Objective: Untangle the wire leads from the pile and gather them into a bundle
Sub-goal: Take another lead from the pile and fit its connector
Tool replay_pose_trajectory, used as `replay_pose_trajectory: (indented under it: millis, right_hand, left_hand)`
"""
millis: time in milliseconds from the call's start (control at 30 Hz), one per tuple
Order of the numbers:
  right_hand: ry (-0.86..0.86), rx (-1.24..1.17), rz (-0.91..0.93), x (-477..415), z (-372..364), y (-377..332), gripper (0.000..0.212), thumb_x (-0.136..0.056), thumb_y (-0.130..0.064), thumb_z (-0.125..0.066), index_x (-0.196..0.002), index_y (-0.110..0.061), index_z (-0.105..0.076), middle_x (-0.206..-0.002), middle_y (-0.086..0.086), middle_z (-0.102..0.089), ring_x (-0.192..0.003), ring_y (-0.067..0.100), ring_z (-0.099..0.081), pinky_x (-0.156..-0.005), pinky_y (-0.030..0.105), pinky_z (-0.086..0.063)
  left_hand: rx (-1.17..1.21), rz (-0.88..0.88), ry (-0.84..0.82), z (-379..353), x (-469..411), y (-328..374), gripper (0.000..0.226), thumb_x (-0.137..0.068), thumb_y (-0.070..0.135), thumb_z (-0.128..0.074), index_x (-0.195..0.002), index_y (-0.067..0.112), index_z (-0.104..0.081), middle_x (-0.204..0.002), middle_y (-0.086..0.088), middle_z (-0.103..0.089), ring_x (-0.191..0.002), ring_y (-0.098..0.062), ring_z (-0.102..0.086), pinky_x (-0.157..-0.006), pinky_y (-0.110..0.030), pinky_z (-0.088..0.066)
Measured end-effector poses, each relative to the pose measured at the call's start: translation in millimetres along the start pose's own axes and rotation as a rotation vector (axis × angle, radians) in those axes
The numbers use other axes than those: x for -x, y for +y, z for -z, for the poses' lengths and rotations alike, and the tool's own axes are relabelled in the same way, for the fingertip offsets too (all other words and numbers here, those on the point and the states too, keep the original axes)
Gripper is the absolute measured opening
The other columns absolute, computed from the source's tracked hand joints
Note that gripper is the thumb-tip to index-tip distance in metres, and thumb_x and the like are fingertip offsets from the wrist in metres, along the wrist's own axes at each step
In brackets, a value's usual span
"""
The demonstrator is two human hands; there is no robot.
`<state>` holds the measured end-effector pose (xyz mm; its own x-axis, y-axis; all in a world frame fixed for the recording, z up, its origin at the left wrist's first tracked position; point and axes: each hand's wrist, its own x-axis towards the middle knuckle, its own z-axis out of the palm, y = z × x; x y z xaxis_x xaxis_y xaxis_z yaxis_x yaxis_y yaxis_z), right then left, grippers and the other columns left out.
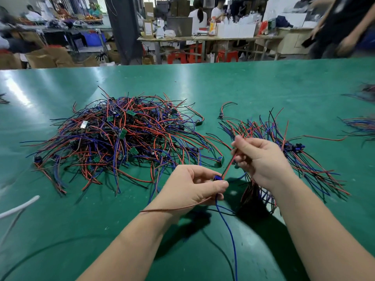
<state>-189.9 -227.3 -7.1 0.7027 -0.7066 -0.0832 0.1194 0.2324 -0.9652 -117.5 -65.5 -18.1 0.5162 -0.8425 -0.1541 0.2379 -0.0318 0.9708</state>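
Head view of a green table (pixel 243 84), with both bare forearms reaching in from the lower edge. The left hand (pixel 192 187) is pinching the small blue part of one lead (pixel 218 178) between thumb and curled fingers, just above the table in front of the person. From that part a red wire (pixel 229 165) is running up and to the right into the right hand (pixel 261 159), which is gripping it with curled fingers and thumb, so the wire is stretching taut between the two hands. A blue wire (pixel 229 232) of the same lead is hanging down toward the viewer, and a reddish-brown wire (pixel 174 208) is trailing leftward across the left wrist. The pile (pixel 121 138) of tangled red, blue and black leads with small green boards is lying on the table to the left of the hands, and some of its strands are reaching close to the left hand. The bundle (pixel 304 159) is fanning out on the table to the right, and its dark gathered end is passing under the right wrist; whether the right hand is also holding it cannot be told. A white cable (pixel 20 206) is lying near the left edge, and more wires (pixel 359 126) are lying at the right edge. Beyond the table, people (pixel 197 16) are standing at benches above red stools (pixel 176 57).
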Motion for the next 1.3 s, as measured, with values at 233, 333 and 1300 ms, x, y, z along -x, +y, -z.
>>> replay_pose_trajectory:
  millis: [233,333,1300]
  right_hand:
    - [0.21,-0.301,0.025,-7.9,6.7,-4.8,0.032,-0.098,-0.029,-0.05,-0.081,-0.005,-0.063,-0.064,0.006,-0.063,-0.046,0.008,-0.058,-0.043,0.014,-0.045]
    - [0.244,-0.347,0.035,-7.5,-0.5,-5.2,0.023,-0.102,-0.027,-0.04,-0.1,-0.007,-0.052,-0.08,0.011,-0.055,-0.057,0.019,-0.068,-0.048,0.02,-0.05]
    - [0.686,0.988,0.348,-21.6,94.6,-23.6,0.006,-0.072,-0.018,-0.076,-0.075,-0.02,-0.071,-0.075,0.003,-0.07,-0.069,0.014,-0.059,-0.067,0.023,-0.039]
  left_hand:
    - [-0.077,-0.013,-0.024,1.1,1.3,2.9,0.008,-0.077,-0.001,-0.072,-0.084,0.001,-0.067,-0.063,-0.008,-0.067,-0.048,-0.013,-0.063,-0.049,-0.022,-0.053]
    - [0.003,-0.047,0.137,5.2,-1.8,4.7,0.012,-0.076,-0.001,-0.072,-0.087,0.0,-0.066,-0.061,-0.009,-0.069,-0.046,-0.012,-0.062,-0.047,-0.021,-0.053]
    - [-1.283,-0.233,0.655,45.2,-13.2,-8.4,0.064,-0.086,0.031,-0.059,-0.145,0.021,-0.034,-0.145,-0.004,-0.041,-0.133,-0.025,-0.034,-0.108,-0.039,-0.025]
